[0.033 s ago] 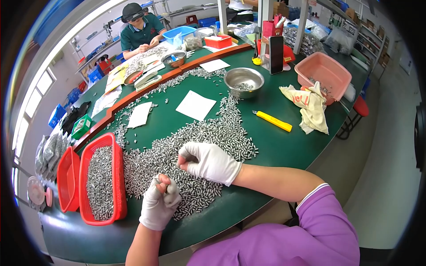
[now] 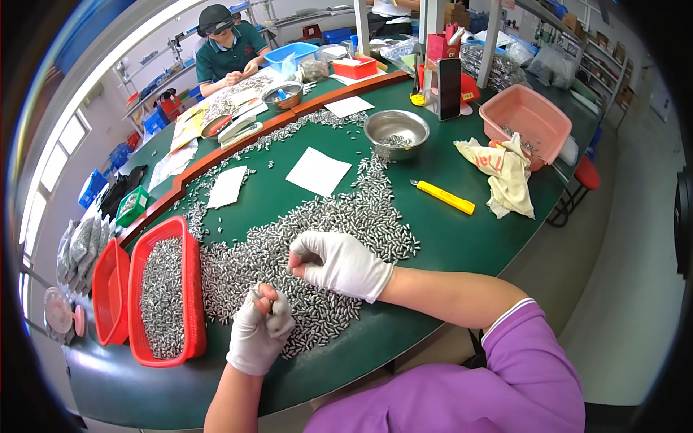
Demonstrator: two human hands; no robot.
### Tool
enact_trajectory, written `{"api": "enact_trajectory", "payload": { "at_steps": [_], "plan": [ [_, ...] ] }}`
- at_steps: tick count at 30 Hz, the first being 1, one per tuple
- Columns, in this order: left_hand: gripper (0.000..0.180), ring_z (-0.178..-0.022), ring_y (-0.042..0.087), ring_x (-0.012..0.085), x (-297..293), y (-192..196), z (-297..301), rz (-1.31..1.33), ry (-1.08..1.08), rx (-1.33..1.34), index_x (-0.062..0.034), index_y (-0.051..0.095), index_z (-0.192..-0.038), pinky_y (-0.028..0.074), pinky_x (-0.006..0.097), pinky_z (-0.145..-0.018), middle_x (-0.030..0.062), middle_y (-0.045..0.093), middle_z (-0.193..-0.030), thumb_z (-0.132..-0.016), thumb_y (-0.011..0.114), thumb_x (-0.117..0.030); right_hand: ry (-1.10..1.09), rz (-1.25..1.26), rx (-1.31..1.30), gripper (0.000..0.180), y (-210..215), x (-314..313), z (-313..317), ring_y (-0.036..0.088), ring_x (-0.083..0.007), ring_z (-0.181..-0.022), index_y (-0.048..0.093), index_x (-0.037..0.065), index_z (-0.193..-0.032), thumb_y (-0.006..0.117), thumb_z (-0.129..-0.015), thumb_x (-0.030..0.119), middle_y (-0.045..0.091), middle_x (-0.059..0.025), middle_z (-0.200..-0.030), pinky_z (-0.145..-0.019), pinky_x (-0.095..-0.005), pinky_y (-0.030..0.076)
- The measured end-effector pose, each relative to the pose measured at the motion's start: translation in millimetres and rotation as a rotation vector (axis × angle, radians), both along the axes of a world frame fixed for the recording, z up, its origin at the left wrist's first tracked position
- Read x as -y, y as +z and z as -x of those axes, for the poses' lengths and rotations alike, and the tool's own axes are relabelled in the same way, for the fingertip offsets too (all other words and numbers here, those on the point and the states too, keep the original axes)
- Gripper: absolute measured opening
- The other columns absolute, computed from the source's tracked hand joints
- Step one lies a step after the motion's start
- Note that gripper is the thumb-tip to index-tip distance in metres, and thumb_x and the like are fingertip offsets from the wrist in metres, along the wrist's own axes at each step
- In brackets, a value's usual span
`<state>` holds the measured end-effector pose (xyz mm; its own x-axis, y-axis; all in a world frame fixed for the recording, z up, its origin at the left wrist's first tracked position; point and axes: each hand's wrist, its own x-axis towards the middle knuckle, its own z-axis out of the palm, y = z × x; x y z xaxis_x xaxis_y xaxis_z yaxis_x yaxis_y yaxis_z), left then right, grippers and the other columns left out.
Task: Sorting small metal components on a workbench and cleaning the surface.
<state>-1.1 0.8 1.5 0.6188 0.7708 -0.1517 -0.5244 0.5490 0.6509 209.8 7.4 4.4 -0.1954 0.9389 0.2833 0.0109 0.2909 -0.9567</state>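
A broad pile of small silvery metal pins [image 2: 339,224] covers the green table in front of me. Over its near edge is my left hand [image 2: 261,326], in a white glove with bare fingertips, its fingers curled closed. My right hand [image 2: 339,265], gloved the same way, hovers above the middle of the pile with thumb and fingers pinched together. The two hands are apart. Whatever either one holds is too small or hidden to make out. Left of my left hand stands a red basket [image 2: 193,289] filled with the same pins.
Beyond the pile are a steel bowl [image 2: 396,130] with some pins and white paper sheets [image 2: 318,172]. To the right lie a yellow utility knife [image 2: 446,198], a cream cloth [image 2: 505,173] and a pink basin [image 2: 527,119]. A wooden divider [image 2: 238,148] crosses the table; behind it sits another person [image 2: 229,54].
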Motion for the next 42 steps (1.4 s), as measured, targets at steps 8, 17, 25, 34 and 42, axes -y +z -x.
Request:
{"api": "enact_trajectory", "payload": {
  "at_steps": [8, 17, 25, 34, 42],
  "plan": [
    [0.019, -0.058, 0.036, 0.0078, 5.7, 3.8, -5.6, -0.019, -0.067, -0.046, -0.0132, 0.056, -0.098, 0.031, 0.022, -0.053, 0.0001, 0.049, -0.08, -0.087, 0.07, -0.02, 0.058, -0.149, 0.116, 0.015, 4.1, 8.2, 0.1, 0.065, -0.0142, -0.081, 0.065, 0.003, -0.09, 0.075, -0.079, 0.005, 0.067, -0.0055, -0.088, -0.076, -0.0272, 0.053],
    [0.03, -0.06, 0.036, 0.0065, 8.8, 6.6, -5.1, -0.068, -0.12, -0.116, -0.0152, 0.05, -0.1, 0.03, 0.021, -0.054, -0.0015, 0.051, -0.093, -0.085, 0.073, -0.026, 0.084, -0.444, 0.125, 0.019, 0.3, 5.8, 5.3, 0.063, -0.0238, -0.09, 0.069, 0.008, -0.088, 0.079, -0.074, 0.016, 0.065, -0.0089, -0.099, -0.081, -0.0339, 0.051],
    [0.028, -0.055, 0.032, 0.0059, 11.1, 13.9, -8.8, -0.092, -0.11, -0.161, -0.0128, 0.051, -0.097, 0.027, 0.022, -0.051, -0.0033, 0.048, -0.08, -0.088, 0.07, -0.031, 0.006, -0.551, 0.236, 0.016, 6.0, 7.9, 3.0, 0.063, -0.0257, -0.087, 0.066, 0.009, -0.086, 0.076, -0.076, 0.015, 0.064, -0.0083, -0.098, -0.078, -0.0353, 0.051],
    [0.032, -0.054, 0.031, 0.0059, 11.7, 11.7, -9.5, -0.098, -0.071, -0.234, -0.0108, 0.052, -0.098, 0.026, 0.022, -0.05, -0.004, 0.042, -0.069, -0.087, 0.07, -0.035, 0.055, -0.617, 0.252, 0.016, 4.6, 3.8, 4.5, 0.063, -0.0285, -0.085, 0.065, 0.007, -0.086, 0.075, -0.074, 0.011, 0.064, -0.0095, -0.096, -0.075, -0.0367, 0.051],
    [0.03, -0.052, 0.031, 0.0043, 5.5, 9.1, -6.5, -0.068, -0.11, -0.176, -0.0111, 0.054, -0.099, 0.025, 0.02, -0.049, -0.0049, 0.049, -0.076, -0.086, 0.071, -0.033, -0.043, -0.733, 0.335, 0.017, 7.5, 5.2, 4.0, 0.063, -0.0299, -0.084, 0.065, 0.007, -0.089, 0.073, -0.075, 0.012, 0.064, -0.0094, -0.095, -0.073, -0.0388, 0.051]
  ]
}}
